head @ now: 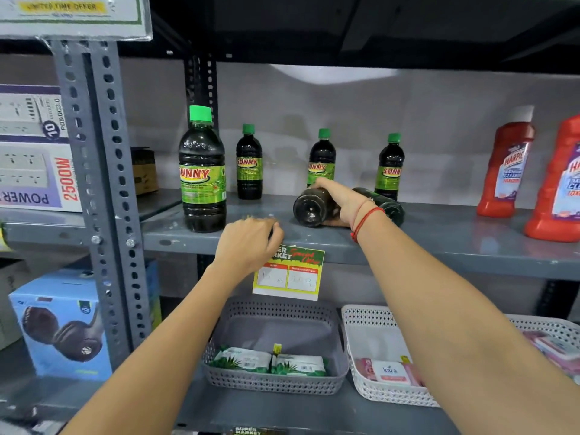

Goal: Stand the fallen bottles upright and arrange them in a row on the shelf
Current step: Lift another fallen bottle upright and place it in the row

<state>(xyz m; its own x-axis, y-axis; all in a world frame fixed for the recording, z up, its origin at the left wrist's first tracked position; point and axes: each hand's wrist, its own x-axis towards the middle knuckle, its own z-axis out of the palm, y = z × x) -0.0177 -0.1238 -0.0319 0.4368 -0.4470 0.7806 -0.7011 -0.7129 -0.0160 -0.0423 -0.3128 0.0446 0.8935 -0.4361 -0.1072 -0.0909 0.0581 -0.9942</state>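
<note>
Four dark bottles stand upright on the grey shelf (439, 237); two lie fallen. The right hand (340, 199) wraps around the nearer fallen bottle (309, 207), the second fallen bottle (390, 204) just behind it. The left hand (248, 243) hovers loosely curled, seemingly empty, at the shelf edge

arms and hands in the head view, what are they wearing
Both arms are bare, with no sleeves in view. The right hand has a thin red thread bracelet around its wrist. The left hand shows no bracelet, watch or glove.
</note>
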